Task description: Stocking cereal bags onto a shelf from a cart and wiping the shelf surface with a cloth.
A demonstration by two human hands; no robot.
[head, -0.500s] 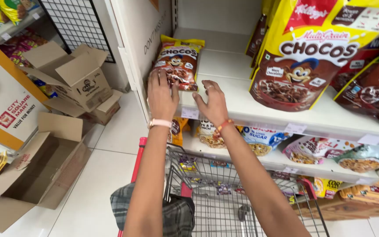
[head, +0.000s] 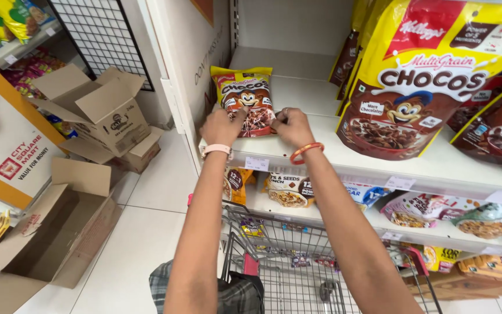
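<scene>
Both hands have slid lower: left hand (head: 223,125) and right hand (head: 290,125) now pinch the bottom corners of the small cereal pouch (head: 244,96), upright on the white shelf (head: 321,142) beside larger yellow-brown pouches (head: 419,81).

The small flat plastic cereal pouch (head: 246,100) is yellow along its top, red and brown below, with a cartoon figure. The large glossy cereal bag (head: 419,75) repeats yellow over chocolate brown. The painted metal shelf (head: 321,145) is white. A pale pink wristband (head: 216,150) and an orange bangle (head: 305,151) circle the wrists. Open cardboard boxes (head: 97,107) are plain tan, and the folded cloth (head: 228,293) is grey plaid.
</scene>
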